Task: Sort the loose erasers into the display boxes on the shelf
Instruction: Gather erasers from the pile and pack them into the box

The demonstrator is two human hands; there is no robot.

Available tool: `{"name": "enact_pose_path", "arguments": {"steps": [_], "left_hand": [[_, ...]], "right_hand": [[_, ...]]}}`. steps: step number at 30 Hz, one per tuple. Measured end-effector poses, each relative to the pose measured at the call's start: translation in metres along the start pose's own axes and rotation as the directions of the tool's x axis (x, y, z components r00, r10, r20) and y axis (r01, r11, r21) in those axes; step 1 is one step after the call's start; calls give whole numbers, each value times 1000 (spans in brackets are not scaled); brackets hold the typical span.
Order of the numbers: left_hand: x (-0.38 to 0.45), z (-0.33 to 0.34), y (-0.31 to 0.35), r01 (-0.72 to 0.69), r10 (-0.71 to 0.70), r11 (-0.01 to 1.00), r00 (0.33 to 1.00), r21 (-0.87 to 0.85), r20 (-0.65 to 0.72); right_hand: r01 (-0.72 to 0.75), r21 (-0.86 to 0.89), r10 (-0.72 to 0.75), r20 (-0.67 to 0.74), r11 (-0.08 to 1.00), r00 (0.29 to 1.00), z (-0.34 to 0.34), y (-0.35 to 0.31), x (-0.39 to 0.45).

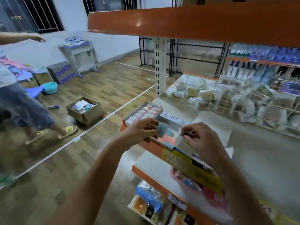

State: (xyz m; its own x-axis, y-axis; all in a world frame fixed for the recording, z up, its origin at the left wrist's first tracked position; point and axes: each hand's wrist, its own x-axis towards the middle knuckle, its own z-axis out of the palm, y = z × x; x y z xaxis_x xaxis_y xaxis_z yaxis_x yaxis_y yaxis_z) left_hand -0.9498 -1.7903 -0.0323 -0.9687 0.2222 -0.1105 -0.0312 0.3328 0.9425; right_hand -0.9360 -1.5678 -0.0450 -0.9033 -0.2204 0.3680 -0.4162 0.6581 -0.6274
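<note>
Two hands raised together over the front edge of the shelf (253,148). Left hand (142,130) curled round a blurred blue-grey eraser (162,129), fingers closed on it, just above the orange shelf lip. Right hand (200,137) close beside, fingertips pinched on something small and dark, too blurred to identify, over the white flap of an open yellow-and-blue display box (191,163) lying along the shelf front. Light blue block visible at the near end of that box, beneath the left hand; cannot tell whether an eraser.

Further back on the shelf, behind the left hand: red-edged display box (143,112) filled with rows of pink-and-white wrapped erasers, and touching its right side a closed white carton (173,120) with printed lettering. Right of these, wire baskets (243,101) of bagged goods along the shelf. Below the shelf, packaged goods (149,202) on the lower tier.

Left of the shelf, on the wood floor: open cardboard box (84,111) of packets, teal basin (51,87), and a second person (21,101) in yellow slippers, arm stretched out.
</note>
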Motion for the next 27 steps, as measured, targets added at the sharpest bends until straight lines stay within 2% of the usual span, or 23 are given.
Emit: {"name": "enact_pose_path", "arguments": {"steps": [6, 9, 13, 21, 27], "left_hand": [[70, -8, -5, -45, 13, 950, 994, 309, 105], [96, -3, -4, -90, 1, 853, 985, 515, 172], [123, 2, -1, -242, 35, 731, 947, 638, 320], [149, 8, -1, -469, 64, 675, 806, 570, 588], [158, 8, -5, -556, 44, 617, 731, 557, 681]], "right_hand": [[-99, -62, 101, 27, 993, 995, 0, 18, 23], [-161, -88, 166, 43, 983, 985, 1, 24, 27], [-259, -118, 263, 17, 958, 965, -2, 28, 25], [-437, -210, 452, 24, 874, 892, 2, 27, 11], [-510, -192, 519, -8, 838, 855, 13, 21, 4]]}}
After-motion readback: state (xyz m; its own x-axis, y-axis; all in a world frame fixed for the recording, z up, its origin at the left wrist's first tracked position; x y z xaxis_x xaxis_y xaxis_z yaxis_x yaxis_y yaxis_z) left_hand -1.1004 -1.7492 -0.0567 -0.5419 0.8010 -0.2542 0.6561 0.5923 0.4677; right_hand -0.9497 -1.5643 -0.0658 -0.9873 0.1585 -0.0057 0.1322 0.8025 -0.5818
